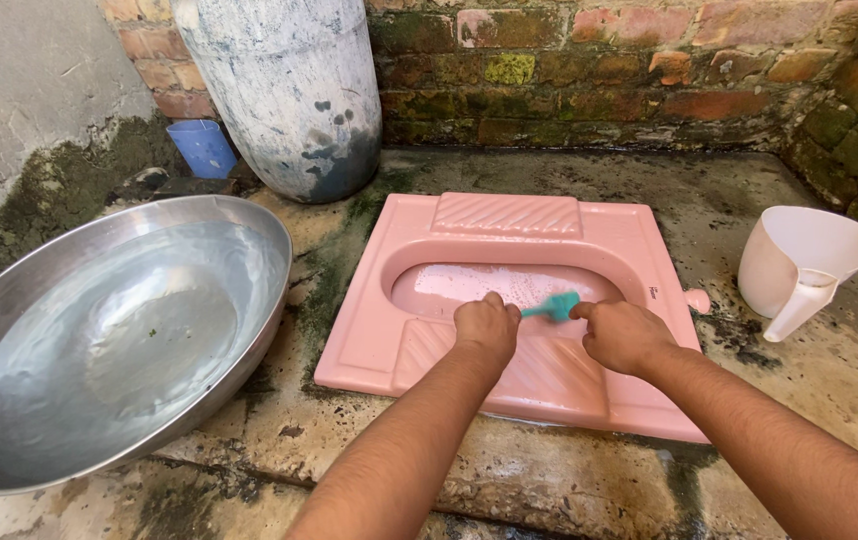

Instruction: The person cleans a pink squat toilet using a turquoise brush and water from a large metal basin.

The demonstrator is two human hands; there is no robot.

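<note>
A pink squat toilet pan (pixel 639 250) is set into the wet concrete floor. Its bowl holds foamy water. My left hand (pixel 486 327) and my right hand (pixel 621 335) hover over the near rim of the bowl. Both are closed around a teal brush (pixel 556 306), whose handle shows between the two fists. The brush end is hidden behind my hands and the rim.
A large steel basin (pixel 199 215) with water sits at the left. A white plastic jug (pixel 799 265) stands at the right. A pale drum (pixel 294 90) and a blue cup (pixel 202 147) stand against the brick wall. Mossy patches cover the floor.
</note>
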